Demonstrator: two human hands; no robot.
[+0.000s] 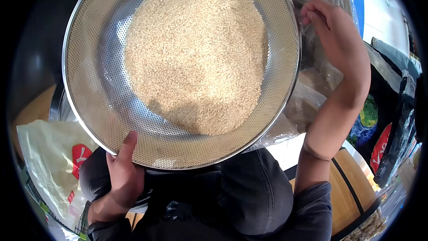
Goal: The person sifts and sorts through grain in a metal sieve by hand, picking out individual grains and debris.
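Observation:
A large round perforated metal strainer fills the upper middle of the view, above my lap. Inside lies a broad heap of pale tan grains, shifted toward the right side of the strainer. My left hand grips the near-left rim, thumb over the inside wall and the other fingers hidden below. Just right of the strainer's right rim, my right hand is raised with its fingers curled together; whether anything small is between them cannot be seen.
Clear plastic bags lie behind and right of the strainer. A pale bag with red marks stands at the left. Wooden slats show at the lower right, with dark packages beyond.

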